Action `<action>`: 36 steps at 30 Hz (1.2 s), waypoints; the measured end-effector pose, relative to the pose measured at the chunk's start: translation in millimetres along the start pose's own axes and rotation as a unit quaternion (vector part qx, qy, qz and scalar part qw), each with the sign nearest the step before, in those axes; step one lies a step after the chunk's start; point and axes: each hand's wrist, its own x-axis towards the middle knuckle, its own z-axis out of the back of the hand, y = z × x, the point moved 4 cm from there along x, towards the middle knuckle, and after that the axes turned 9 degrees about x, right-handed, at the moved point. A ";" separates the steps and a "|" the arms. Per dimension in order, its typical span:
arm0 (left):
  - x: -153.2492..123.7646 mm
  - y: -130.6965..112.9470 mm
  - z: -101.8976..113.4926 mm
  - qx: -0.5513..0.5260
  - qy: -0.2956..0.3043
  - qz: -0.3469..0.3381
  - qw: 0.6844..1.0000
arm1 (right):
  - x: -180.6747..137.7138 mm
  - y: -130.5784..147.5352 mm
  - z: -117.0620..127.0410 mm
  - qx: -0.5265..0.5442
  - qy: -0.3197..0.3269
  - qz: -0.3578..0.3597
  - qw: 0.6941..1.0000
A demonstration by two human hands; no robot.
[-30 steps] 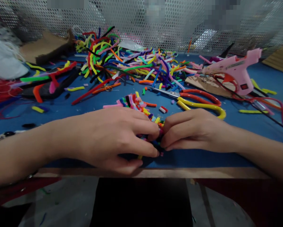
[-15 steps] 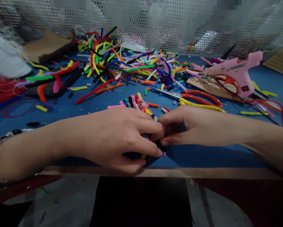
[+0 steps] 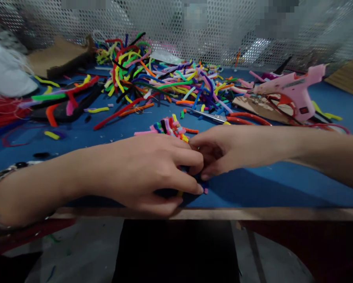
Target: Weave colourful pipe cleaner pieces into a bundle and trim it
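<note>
Short cut pieces of coloured pipe cleaner [image 3: 172,126] lie in a small heap at the front of the blue table, partly covered by my hands. Over them my left hand [image 3: 161,169] rests palm down, its fingers curled around pieces whose ends show beneath and between them. A tiny pink piece [image 3: 206,191] lies at its fingertip. Touching the left fingers from the other side, my right hand [image 3: 216,151] has thumb and fingers bent inward at the heap's right edge. What its fingertips hold, if anything, is hidden.
Behind my hands are scissors [image 3: 214,116] with red and yellow handles and a pink glue gun [image 3: 301,92] on cardboard. A tangle of long pipe cleaners [image 3: 164,78] spreads across the back before a perforated metal screen [image 3: 161,23]. The table's front edge [image 3: 253,214] runs close below my hands.
My right hand and forearm have shifted slightly up and left, now covering the red-and-white piece and most of the yellow scissor handle. My left hand has hardly moved.
</note>
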 end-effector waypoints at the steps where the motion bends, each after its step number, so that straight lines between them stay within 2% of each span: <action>1: 0.0 -0.1 0.0 0.002 0.000 -0.001 1.000 | -4.9 -1.5 -1.1 0.009 -0.014 0.010 1.000; 5: -0.3 -0.1 -0.4 0.006 0.009 0.002 1.000 | -23.8 -4.5 -7.3 0.031 -0.096 0.089 0.991; 9: 0.0 0.7 0.1 -0.009 0.010 0.006 1.000 | -25.5 -2.5 -15.1 -0.051 -0.102 0.144 0.983; 18: 0.9 2.0 -1.1 -0.041 0.017 0.019 0.999 | -21.3 0.1 -16.6 -0.025 -0.076 0.093 0.992; 28: -1.3 4.1 -0.3 -0.041 0.013 0.032 0.999 | -21.8 5.0 -20.1 -0.071 -0.140 0.036 0.987; 36: -1.4 3.6 0.9 -0.028 0.023 0.016 0.999 | -24.5 -3.1 -20.3 -0.038 -0.103 0.106 0.988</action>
